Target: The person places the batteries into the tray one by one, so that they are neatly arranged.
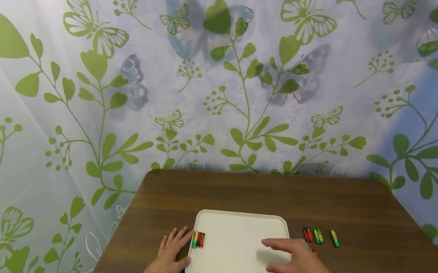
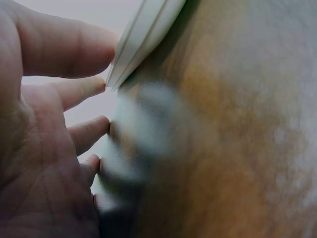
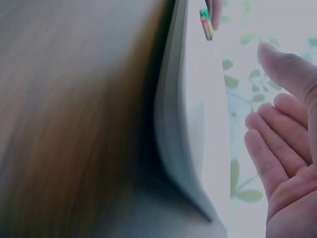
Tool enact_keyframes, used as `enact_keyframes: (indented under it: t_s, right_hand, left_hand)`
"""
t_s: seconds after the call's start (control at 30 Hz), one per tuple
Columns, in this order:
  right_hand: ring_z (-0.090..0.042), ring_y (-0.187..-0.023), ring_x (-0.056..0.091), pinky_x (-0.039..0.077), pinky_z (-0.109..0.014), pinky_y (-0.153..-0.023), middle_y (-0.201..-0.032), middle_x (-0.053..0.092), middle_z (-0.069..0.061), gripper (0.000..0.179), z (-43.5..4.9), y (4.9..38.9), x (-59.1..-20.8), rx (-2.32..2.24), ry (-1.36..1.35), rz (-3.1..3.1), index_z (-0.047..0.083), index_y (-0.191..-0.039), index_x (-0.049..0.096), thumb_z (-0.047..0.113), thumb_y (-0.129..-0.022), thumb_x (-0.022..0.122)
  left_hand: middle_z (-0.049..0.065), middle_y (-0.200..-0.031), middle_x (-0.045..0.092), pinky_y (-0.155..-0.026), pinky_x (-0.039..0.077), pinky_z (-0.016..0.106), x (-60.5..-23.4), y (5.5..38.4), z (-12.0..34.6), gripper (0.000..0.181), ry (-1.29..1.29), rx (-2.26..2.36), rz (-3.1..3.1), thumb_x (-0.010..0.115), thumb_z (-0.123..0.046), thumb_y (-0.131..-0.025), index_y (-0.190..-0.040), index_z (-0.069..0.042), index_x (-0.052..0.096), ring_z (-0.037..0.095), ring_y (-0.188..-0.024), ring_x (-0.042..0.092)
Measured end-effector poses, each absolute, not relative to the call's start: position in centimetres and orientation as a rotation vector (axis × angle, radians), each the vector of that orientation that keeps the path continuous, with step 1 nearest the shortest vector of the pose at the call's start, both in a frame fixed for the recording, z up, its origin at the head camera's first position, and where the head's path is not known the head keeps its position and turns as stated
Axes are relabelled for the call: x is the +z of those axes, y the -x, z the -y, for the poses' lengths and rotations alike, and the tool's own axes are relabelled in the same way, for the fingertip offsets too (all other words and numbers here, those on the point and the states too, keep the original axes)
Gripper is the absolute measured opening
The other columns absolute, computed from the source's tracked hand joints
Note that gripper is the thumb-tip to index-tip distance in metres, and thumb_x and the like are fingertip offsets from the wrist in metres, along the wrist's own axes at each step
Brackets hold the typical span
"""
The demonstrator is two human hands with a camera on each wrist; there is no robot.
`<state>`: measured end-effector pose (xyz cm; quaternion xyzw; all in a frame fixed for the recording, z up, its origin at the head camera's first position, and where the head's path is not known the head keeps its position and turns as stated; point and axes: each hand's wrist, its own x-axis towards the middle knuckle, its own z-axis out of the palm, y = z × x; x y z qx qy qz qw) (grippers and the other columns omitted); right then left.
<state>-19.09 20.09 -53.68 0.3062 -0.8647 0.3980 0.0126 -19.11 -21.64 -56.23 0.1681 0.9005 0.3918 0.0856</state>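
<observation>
A white tray [image 1: 239,250] lies on the brown table. Inside its left edge, a green-and-yellow battery [image 1: 195,240] and red batteries [image 1: 201,240] stand side by side in a short row. My left hand [image 1: 169,256] is at the tray's left side, fingers extended, with thumb and fingertips right at the rim [image 2: 133,44]. Over the right part of the tray hovers my right hand [image 1: 301,265], thumb and fingers apart and nothing between them. In the right wrist view its palm and straight fingers [image 3: 270,158] show beside the tray edge.
Right of the tray on the table lie a red pair of batteries [image 1: 307,235], a green-and-yellow pair [image 1: 318,236] and a single green one [image 1: 334,238]. Another red battery [image 1: 315,252] is partly hidden behind my right hand. A butterfly-and-leaf patterned curtain [image 1: 225,75] hangs beyond the table.
</observation>
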Motion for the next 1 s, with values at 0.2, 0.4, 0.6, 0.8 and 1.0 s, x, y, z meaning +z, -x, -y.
enact_keyframes:
  t_s: [0.2, 0.4, 0.6, 0.8, 1.0]
  right_hand:
    - [-0.014, -0.108, 0.071, 0.061, -0.032, -0.080, -0.125, 0.070, 0.010, 0.050, -22.9, 18.5, -53.8, 1.117, -0.888, 2.667, 0.027, -0.130, 0.068, 0.041, -0.083, 0.080]
    - [-0.012, -0.104, 0.071, 0.060, -0.029, -0.077, -0.123, 0.072, 0.006, 0.052, -25.5, 18.0, -54.0, 1.065, -0.833, 2.661, 0.026, -0.129, 0.068, 0.039, -0.081, 0.082]
    - [-0.010, -0.103, 0.072, 0.060, -0.028, -0.076, -0.121, 0.072, 0.009, 0.054, -28.2, 17.6, -54.0, 0.959, -0.752, 2.671, 0.026, -0.128, 0.069, 0.040, -0.077, 0.084]
    - [-0.005, -0.102, 0.070, 0.060, -0.028, -0.076, -0.117, 0.074, 0.012, 0.055, -30.0, 17.3, -54.1, 0.883, -0.632, 2.688, 0.029, -0.124, 0.071, 0.041, -0.073, 0.087]
    - [-0.002, -0.104, 0.068, 0.059, -0.026, -0.075, -0.118, 0.072, 0.014, 0.057, -30.9, 17.5, -54.5, 0.787, -0.584, 2.727, 0.032, -0.125, 0.070, 0.044, -0.072, 0.087]
  left_hand:
    - [0.021, -0.165, 0.023, -0.114, -0.011, 0.067, -56.3, 19.2, 21.6, 0.070, -0.512, 1.169, -2.706, 0.065, -0.017, -0.092, -0.156, -0.018, 0.037, 0.050, -0.152, 0.001]
    - [0.021, -0.164, 0.024, -0.115, -0.010, 0.067, -56.3, 19.0, 21.5, 0.070, -0.502, 1.164, -2.717, 0.065, -0.017, -0.091, -0.156, -0.018, 0.038, 0.050, -0.152, 0.002]
    - [0.021, -0.164, 0.023, -0.114, -0.010, 0.069, -56.3, 19.0, 21.5, 0.070, -0.512, 1.152, -2.711, 0.065, -0.018, -0.092, -0.156, -0.018, 0.037, 0.051, -0.152, 0.001]
    - [0.021, -0.164, 0.024, -0.114, -0.010, 0.068, -56.2, 18.9, 21.5, 0.070, -0.510, 1.158, -2.717, 0.065, -0.017, -0.092, -0.156, -0.016, 0.037, 0.051, -0.152, 0.001]
    - [0.021, -0.164, 0.024, -0.114, -0.010, 0.068, -56.1, 19.0, 21.5, 0.070, -0.512, 1.163, -2.715, 0.065, -0.017, -0.092, -0.156, -0.017, 0.038, 0.051, -0.152, 0.000]
